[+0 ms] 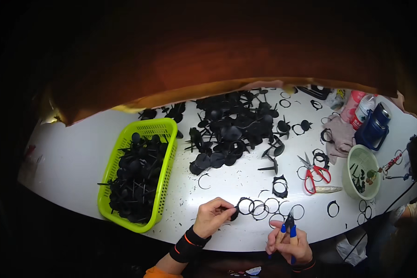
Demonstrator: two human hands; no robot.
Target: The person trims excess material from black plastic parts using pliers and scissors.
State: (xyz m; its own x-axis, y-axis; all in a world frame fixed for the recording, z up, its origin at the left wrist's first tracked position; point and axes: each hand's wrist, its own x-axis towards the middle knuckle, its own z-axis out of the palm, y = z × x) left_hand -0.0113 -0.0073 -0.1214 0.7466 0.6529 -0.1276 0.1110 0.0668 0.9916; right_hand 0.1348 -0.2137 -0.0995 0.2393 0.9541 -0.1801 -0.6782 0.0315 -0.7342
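Note:
My left hand (pixel 213 216), with a black wristband at its wrist, is closed in a pinch on a small black plastic part (pixel 235 214) near the table's front edge. Most of that part hides behind my fingertips. In my right hand (pixel 297 244) is a pair of nippers (pixel 290 223) with blue and tan handles, the jaws pointing away from me. Between the hands lie several thin black rings (pixel 260 212), some overlapping; the nippers' tip is over or beside one of them.
A green basket (pixel 107 183) of black disc-and-stem parts stands left. More such parts form a heap (pixel 231 132) at the back. Red-handled scissors (pixel 315 176), a pale bowl (pixel 377 185), a pinkish cloth (pixel 340 139) and a blue flask (pixel 374 126) stand or lie right. A brown board (pixel 227 55) overhangs the far side.

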